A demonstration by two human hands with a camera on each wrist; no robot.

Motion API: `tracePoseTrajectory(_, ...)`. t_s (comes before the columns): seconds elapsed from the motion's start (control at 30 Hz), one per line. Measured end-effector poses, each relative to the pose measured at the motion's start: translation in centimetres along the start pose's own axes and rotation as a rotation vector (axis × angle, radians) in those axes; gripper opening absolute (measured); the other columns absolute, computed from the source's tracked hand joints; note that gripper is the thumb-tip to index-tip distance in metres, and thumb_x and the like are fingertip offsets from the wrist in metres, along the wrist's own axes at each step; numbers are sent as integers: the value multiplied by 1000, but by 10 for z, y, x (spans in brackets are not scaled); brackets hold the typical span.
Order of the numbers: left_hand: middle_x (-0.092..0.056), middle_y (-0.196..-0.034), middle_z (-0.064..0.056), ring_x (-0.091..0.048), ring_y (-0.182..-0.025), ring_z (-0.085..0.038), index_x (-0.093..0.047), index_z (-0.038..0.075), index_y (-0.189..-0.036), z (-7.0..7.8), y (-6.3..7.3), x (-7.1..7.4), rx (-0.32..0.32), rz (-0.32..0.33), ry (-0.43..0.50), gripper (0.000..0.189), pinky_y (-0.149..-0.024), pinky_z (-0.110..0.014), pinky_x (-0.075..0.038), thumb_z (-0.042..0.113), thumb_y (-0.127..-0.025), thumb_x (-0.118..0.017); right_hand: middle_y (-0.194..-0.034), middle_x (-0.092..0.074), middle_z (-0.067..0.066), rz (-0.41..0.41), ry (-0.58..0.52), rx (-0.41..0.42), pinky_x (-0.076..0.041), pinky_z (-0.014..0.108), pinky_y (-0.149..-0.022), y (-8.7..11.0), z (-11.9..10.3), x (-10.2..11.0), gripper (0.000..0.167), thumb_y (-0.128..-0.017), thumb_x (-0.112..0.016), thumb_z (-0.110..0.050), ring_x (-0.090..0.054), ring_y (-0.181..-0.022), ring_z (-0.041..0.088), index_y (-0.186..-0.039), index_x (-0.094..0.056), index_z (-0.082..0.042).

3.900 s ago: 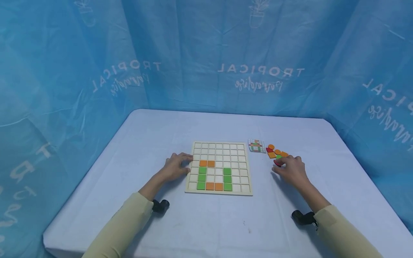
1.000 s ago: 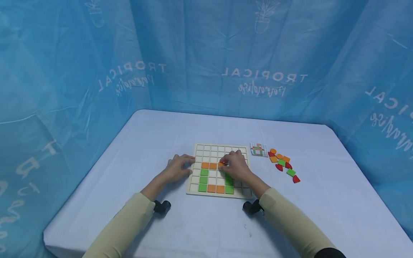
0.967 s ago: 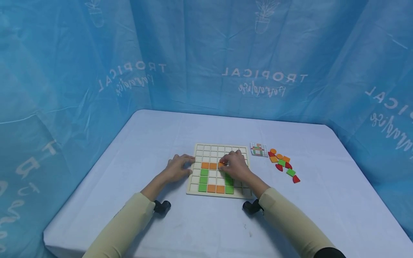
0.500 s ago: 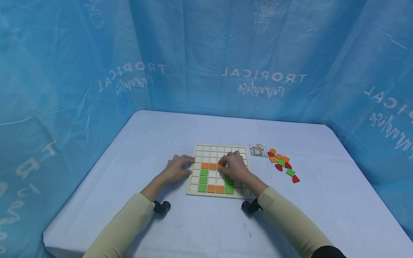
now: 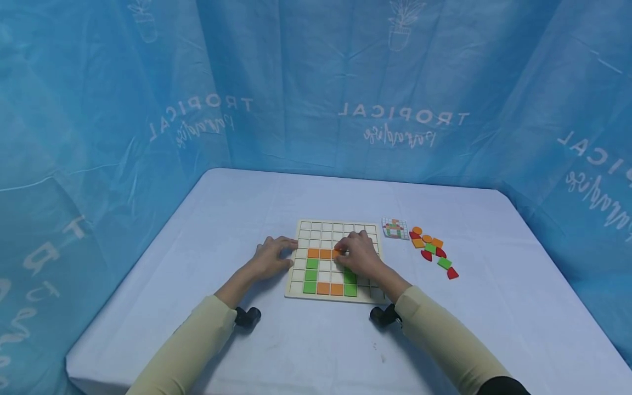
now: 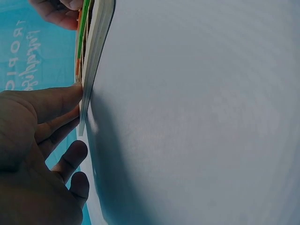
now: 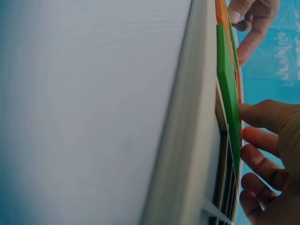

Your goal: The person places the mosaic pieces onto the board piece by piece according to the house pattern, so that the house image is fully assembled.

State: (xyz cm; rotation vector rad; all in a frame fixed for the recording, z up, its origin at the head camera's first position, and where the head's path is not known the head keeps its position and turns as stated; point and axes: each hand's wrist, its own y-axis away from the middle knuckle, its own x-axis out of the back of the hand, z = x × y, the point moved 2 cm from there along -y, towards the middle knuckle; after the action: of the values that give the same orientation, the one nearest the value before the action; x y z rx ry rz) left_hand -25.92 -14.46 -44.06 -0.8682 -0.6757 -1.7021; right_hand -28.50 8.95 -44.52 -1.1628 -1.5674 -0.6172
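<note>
"Orange square tile (image 5: 336, 254); where does it lie?"

"Near the centre of the head frame, on the pale wooden grid board (image 5: 324, 265); it is at the right end of a short row, beside two other orange tiles (image 5: 325, 254), and partly hidden by fingers."

"And the grip?"

"The right hand (image 5: 359, 255) pinches it between thumb and finger, as far as the head view shows; the left hand (image 5: 269, 258) grasps nothing, its fingers apart and touching the board's left edge."

"How would the tile handle?"

"Light and stiff, I'd judge; thin and smooth, so a little slippery on its face; hardly fragile; two opposite edges look the best place to take hold."

"Which way does it point?"

"No way in particular; being square it has no long axis; it looks about flat, its visible edges roughly along the grid lines; the board is near square too, its sides flaring toward the bottom of the frame, flat on the desk (image 5: 316, 351)."

"And the loose pieces (image 5: 430, 249)?"

"Right of centre; red, green and orange, just beside a pattern card (image 5: 395, 228)."
</note>
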Motion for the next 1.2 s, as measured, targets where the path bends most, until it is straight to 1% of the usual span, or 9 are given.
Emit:
tracePoseTrajectory(0.2,-53,-136,-2,-42,-107,-21,-62,8,-127,0,-1,-1,17,-5,21,44,-87,-41,-29,13,-84,-72,-88,-64,-1,17,-40,-28,-36,39,-82,4,5,6,24,-79,-78,-24,-49,-88,18,-99,-75,-12)
tracePoseTrajectory(0.33,-53,-136,-2,-42,-108,-21,-62,8,-127,0,-1,0,13,-6,18,44,-87,-41,-29,14,-85,-71,-91,-65,3,68,-68,-61,-36,41,-80,8,22,15,25,-80,-77,-22,-48,-90,22,-101,-75,-9)
tracePoseTrajectory(0.43,-53,-136,-3,-42,-109,-22,-62,8,-128,0,-1,0,7,-6,10,44,-87,-41,-29,14,-85,-71,-95,-65,7,97,-80,-107,-36,44,-80,13,41,24,27,-81,-76,-21,-47,-94,26,-104,-74,-7)
tracePoseTrajectory(0.53,-52,-137,-4,-41,-112,-23,-61,8,-128,-1,-1,1,-1,-6,8,44,-87,-42,-29,14,-86,-71,-100,-64,11,107,-89,-175,-36,45,-81,19,64,34,31,-81,-76,-21,-46,-98,29,-107,-72,-4)
tracePoseTrajectory(0.63,-52,-138,-4,-40,-117,-25,-61,7,-129,-1,-1,1,-10,-8,8,44,-88,-43,-28,14,-86,-70,-104,-62,15,116,-85,-261,-37,45,-81,26,90,44,36,-82,-75,-21,-43,-101,32,-111,-70,-2)
tracePoseTrajectory(0.77,-52,-138,-4,-41,-116,-25,-61,8,-129,-1,-1,1,-12,-11,7,44,-88,-43,-28,14,-86,-70,-105,-59,21,147,-54,-356,-36,48,-81,39,125,60,38,-84,-73,-21,-42,-100,36,-114,-68,2)
tracePoseTrajectory(0.9,-52,-138,-4,-42,-114,-24,-61,7,-129,-1,-1,2,-15,-5,3,44,-86,-42,-29,14,-86,-70,-106,-56,24,167,-38,-427,-35,51,-80,52,156,73,37,-86,-70,-20,-40,-102,39,-114,-66,5)
tracePoseTrajectory(1.03,-52,-138,-4,-41,-115,-25,-61,7,-129,-2,-1,1,-17,-5,6,45,-87,-43,-29,14,-86,-71,-109,-52,25,154,-37,-501,-37,52,-81,61,178,79,39,-87,-70,-22,-37,-106,42,-117,-63,3)
tracePoseTrajectory(1.2,-52,-138,-4,-40,-119,-26,-61,7,-129,-3,-2,-1,-22,-6,13,45,-90,-44,-28,14,-86,-70,-113,-50,26,123,-50,-561,-41,53,-81,65,193,79,39,-88,-69,-22,-35,-110,44,-117,-63,2)
